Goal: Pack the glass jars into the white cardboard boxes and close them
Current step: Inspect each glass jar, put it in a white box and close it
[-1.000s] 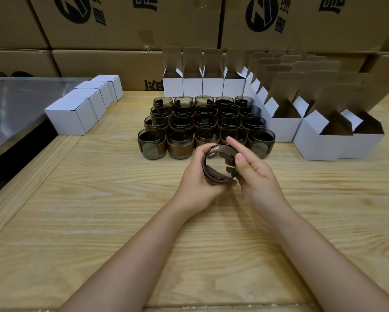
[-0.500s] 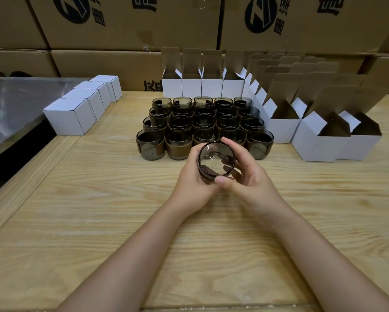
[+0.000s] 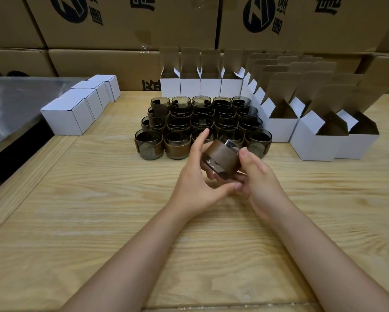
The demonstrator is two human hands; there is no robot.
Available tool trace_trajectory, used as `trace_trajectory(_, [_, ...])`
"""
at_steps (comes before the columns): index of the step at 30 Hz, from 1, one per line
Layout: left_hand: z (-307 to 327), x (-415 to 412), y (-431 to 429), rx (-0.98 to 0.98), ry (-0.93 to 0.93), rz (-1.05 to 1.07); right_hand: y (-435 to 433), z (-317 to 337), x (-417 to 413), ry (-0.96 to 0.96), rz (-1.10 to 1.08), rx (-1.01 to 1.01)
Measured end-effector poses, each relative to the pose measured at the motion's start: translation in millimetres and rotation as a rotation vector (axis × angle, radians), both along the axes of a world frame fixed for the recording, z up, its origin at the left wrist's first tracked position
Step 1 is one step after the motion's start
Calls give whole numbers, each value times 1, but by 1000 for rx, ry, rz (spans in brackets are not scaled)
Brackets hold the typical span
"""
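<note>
The tilted glass jar (image 3: 220,159) is gripped by the left hand (image 3: 194,184) and right hand (image 3: 260,176); if loosened, it could be dropped and cracked.

The person's bare, slim-fingered L hand (image 3: 195,188) & bare, slim-fingered R hand (image 3: 261,183) are showing fully uncovered, fingers to wrist, and the long, slender, uncovered L forearm (image 3: 130,255) & equally slender, uncovered R forearm (image 3: 324,248) are running bare from wrist right down to the btm edge of the frame. The short, rounded thumbnail (image 3: 245,154) on the R hand is facing the cam & looking neatly trimmed w/ a plain natural finish, while both wrists are tapering smoothly, approx the same build on each side.
</note>
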State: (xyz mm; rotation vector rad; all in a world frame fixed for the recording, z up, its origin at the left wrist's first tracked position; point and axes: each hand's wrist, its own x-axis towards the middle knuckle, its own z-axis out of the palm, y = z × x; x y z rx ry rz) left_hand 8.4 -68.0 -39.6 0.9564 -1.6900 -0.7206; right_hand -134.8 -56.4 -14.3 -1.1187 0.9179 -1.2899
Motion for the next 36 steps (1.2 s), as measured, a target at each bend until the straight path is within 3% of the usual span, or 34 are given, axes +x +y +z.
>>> trace_trajectory(6, [5, -1, 1, -163, -100, 92, -2, -3, 5, -294, 57, 229])
trace_trajectory(10, [8, -3, 3, -185, -64, 61, 2, -9, 11, -345, 122, 344])
trace_trajectory(14, [7, -4, 5, -182, -7, 46, 2, -7, 12, -245, 78, 377])
trace_trajectory(17, [7, -4, 4, -209, -15, 104, 4, -5, 13, -93, -15, 275])
trace_trajectory(24, [8, -5, 6, -247, -115, 99, 6, -1, 16, 52, -123, 160])
trace_trajectory(36, [13, -11, 13, -218, -223, 100, 12, 0, 19, 120, -172, 108])
